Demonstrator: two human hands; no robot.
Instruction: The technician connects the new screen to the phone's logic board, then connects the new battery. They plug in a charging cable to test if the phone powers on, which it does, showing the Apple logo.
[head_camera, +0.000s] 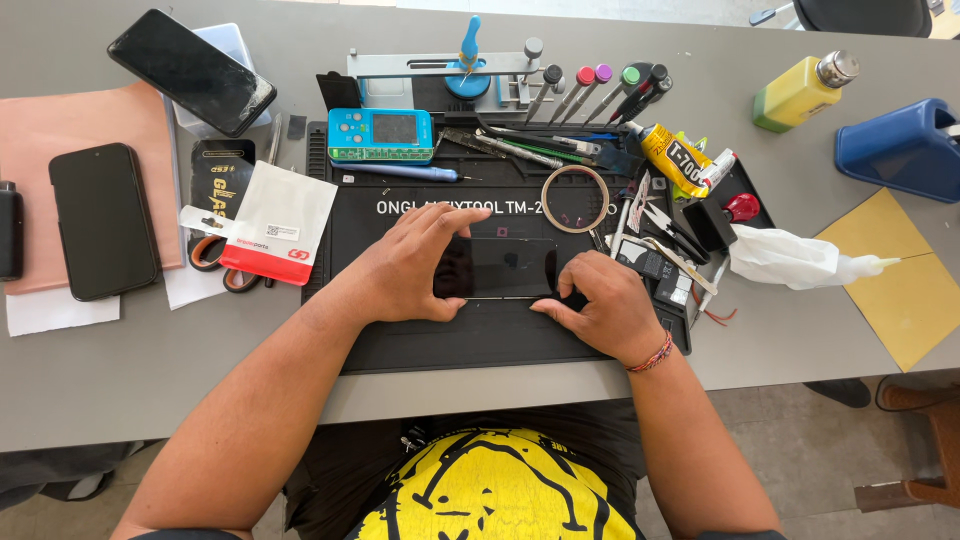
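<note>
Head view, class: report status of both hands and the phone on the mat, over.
Left hand and right hand both gripping the dark phone. Phone flat on black work mat. Tape ring just behind, apart.

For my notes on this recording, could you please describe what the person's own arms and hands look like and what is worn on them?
Both arms are bare to above the elbow, with no sleeves in view and no gloves. The right hand has a braided red thread band at the wrist. The left hand and its wrist carry nothing visible: no watch and no ring that can be made out on the fingers.
</note>
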